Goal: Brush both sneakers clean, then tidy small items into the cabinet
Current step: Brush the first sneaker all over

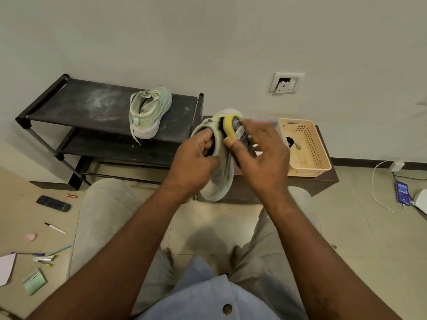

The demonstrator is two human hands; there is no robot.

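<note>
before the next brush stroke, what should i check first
1. Left hand grips the held sneaker: ok, fingers curl into its opening.
2. Right hand holds the yellow brush: ok, thumb on its side; the fingers are blurred.
3. Bristles on the shoe: ok, they meet it near the collar.
4. Second sneaker placed safely: ok, upright on the black shoe rack.
5. Second sneaker already brushed: cannot tell.
6. Small items tidied: not ok, the remote and pen lie on the floor.
</note>
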